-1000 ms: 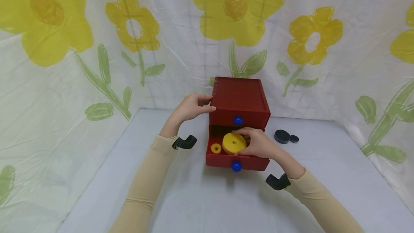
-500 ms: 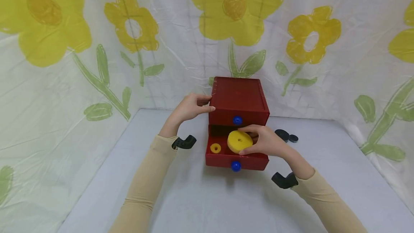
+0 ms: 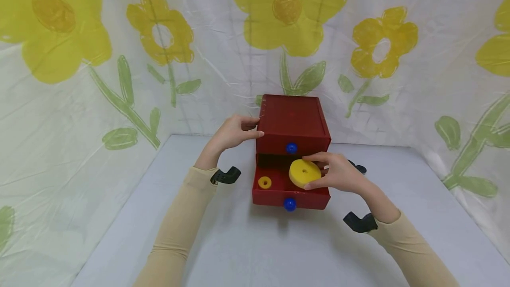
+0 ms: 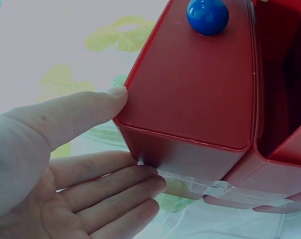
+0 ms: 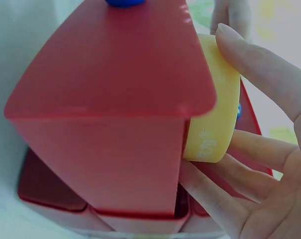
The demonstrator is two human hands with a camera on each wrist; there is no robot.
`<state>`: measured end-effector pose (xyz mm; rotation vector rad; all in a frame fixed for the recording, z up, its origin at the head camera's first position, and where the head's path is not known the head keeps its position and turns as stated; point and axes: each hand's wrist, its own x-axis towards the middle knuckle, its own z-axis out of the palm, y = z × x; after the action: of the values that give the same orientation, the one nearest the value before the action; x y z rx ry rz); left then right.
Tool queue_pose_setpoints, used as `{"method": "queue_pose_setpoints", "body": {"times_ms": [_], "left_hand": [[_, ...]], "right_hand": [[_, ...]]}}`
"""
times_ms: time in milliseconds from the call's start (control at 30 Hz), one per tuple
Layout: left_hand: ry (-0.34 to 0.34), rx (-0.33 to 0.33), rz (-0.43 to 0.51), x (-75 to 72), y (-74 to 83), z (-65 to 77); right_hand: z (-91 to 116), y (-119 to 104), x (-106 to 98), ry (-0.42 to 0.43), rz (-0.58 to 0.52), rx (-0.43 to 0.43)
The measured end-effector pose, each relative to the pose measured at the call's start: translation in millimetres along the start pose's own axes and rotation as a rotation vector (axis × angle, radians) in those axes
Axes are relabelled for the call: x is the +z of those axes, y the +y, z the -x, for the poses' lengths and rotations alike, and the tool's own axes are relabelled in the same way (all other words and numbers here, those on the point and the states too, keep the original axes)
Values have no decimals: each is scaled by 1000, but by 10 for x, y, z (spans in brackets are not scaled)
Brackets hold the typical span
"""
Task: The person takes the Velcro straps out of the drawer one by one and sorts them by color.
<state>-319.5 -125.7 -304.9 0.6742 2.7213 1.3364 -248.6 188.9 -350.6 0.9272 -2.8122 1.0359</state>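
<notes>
A red drawer box [image 3: 292, 116] stands at the back of the table, its lower drawer [image 3: 268, 197] pulled out. My right hand [image 3: 340, 175] holds a thick yellow disc [image 3: 299, 178] with a small centre hole, thumb on the near side and fingers round the far side. In the right wrist view, white marks show on the disc's edge, partly hidden by the drawer wall. A small yellow ring [image 3: 260, 183] lies in the drawer's left part. With straight fingers along the box's left side and the thumb at its front corner, my left hand [image 4: 90, 179] touches the upper part.
Two black discs [image 3: 361, 169] lie on the table right of the box, partly covered by my right hand. Blue knobs [image 3: 291, 148] stick out from the drawer fronts. A flowered curtain [image 3: 215, 74] hangs behind the table [image 3: 223, 242].
My right hand has moved the yellow disc to the right and slightly up, toward the drawer's right side. My left hand has stayed at the box's corner.
</notes>
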Motion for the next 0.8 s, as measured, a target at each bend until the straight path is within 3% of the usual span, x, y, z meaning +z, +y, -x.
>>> {"method": "queue_pose_setpoints", "body": {"times_ms": [800], "left_hand": [[0, 4, -21, -1, 0, 1]], "right_hand": [[249, 171, -242, 69, 29, 87]]}}
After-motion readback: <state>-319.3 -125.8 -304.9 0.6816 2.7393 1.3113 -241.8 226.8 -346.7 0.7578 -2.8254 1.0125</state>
